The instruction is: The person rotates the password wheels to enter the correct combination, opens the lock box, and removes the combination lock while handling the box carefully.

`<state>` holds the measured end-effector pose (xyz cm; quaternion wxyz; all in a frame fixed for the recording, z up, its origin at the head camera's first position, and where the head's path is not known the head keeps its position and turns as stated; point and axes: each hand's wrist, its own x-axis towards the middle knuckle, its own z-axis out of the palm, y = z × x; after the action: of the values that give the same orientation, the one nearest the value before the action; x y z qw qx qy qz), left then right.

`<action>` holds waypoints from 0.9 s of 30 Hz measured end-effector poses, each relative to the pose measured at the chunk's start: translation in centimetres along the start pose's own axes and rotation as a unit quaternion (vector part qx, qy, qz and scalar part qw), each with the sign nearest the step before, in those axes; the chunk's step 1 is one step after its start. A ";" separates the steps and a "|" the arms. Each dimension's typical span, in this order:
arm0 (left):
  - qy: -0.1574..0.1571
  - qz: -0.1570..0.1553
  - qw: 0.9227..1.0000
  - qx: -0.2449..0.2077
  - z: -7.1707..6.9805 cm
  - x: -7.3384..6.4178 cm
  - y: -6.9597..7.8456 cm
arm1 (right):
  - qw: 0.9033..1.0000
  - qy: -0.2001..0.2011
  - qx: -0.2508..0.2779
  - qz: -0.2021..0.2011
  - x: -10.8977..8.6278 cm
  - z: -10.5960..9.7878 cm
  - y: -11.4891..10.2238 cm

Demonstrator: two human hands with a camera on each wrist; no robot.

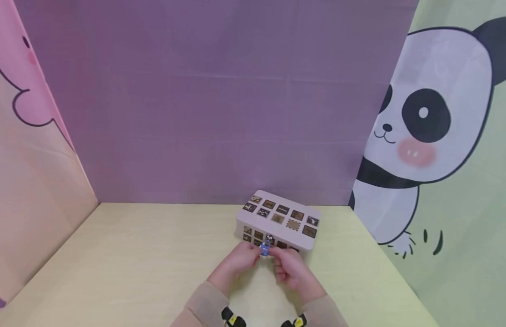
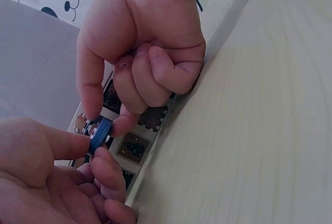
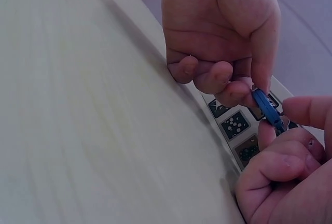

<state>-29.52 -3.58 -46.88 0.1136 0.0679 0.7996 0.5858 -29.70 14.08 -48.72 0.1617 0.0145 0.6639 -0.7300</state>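
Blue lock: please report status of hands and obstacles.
Left hand pinches lock; right hand at it, grip unclear. Lock at front of box. No obstacle visible.

No readable text; pale marks on one dark square of the box too small to read

Box pale pinkish-white, rows of dark and brown square prints. Held trinket blue. Tabletop pale wood-grain, backdrop purple.
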 end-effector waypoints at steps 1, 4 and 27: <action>0.000 0.000 1.000 0.000 0.0 0.0 0.0 | 1.000 0.001 -0.006 -0.001 0.1 0.0 0.1; 0.000 0.002 1.000 0.001 0.0 0.0 0.0 | 1.000 0.005 -0.023 -0.004 0.2 0.0 0.1; 0.001 0.009 1.000 0.004 0.1 -0.1 0.1 | 0.999 0.008 -0.032 -0.008 0.1 0.4 0.2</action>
<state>-29.37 -3.47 -46.81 0.1078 0.0750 0.8013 0.5837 -29.68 13.67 -48.88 0.1507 0.0096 0.6880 -0.7098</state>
